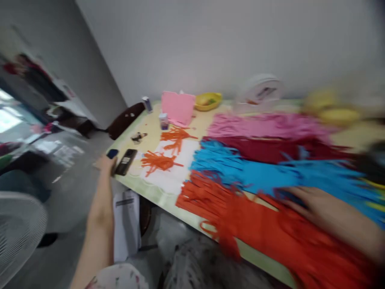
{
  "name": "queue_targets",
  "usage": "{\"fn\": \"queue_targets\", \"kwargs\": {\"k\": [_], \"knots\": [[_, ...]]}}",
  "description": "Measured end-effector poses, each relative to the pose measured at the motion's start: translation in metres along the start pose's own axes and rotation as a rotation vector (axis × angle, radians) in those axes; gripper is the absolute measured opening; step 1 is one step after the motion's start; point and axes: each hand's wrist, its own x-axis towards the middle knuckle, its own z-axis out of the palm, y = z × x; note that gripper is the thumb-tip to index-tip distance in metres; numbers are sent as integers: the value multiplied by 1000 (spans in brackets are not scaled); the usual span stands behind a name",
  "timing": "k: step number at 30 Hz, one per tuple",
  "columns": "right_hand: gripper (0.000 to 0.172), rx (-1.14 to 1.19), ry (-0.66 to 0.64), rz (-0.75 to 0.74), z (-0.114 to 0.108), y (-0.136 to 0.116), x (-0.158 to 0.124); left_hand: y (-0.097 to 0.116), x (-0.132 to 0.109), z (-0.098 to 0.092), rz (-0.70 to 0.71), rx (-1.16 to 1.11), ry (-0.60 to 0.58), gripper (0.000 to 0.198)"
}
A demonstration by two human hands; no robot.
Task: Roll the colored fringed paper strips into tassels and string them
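At the table's left edge, my left hand (106,163) is beside a black phone (126,161) and a small dark blue object (112,153); blur hides its fingers. On the right, my right hand (314,202) curls over a dark blue item (291,196) too smeared to name. Under and around that hand lie a fringed red-orange sheet (252,214) and a fringed blue sheet (261,174). Behind them are a dark red strip (255,148) and a fringed pink sheet (255,126). Two orange tassels (159,160) rest on white sheets (162,180) left of these.
Toward the wall stand a pink sheet (177,106), small boxes (164,121), a yellow dish (208,101), a clear round container (260,92) and blurred yellow items (331,108). A chair (123,120) touches the left end. A fan (21,237) is at lower left.
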Motion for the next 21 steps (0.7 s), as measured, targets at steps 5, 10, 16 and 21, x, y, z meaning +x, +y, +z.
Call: {"fn": "queue_targets", "kwargs": {"k": [5, 10, 16, 21], "knots": [[21, -466, -357, -180, -24, -3, 6, 119, -65, -10, 728, -529, 140, 45], [29, -611, -440, -184, -29, -8, 11, 225, -261, -10, 1646, -623, -476, 27], [26, -693, -455, -236, -50, -2, 4, 280, -375, 45, 1870, -145, -688, 25], [24, -730, -422, -263, -48, -11, 0, 280, -371, 63, 1840, -124, -677, 28]]}}
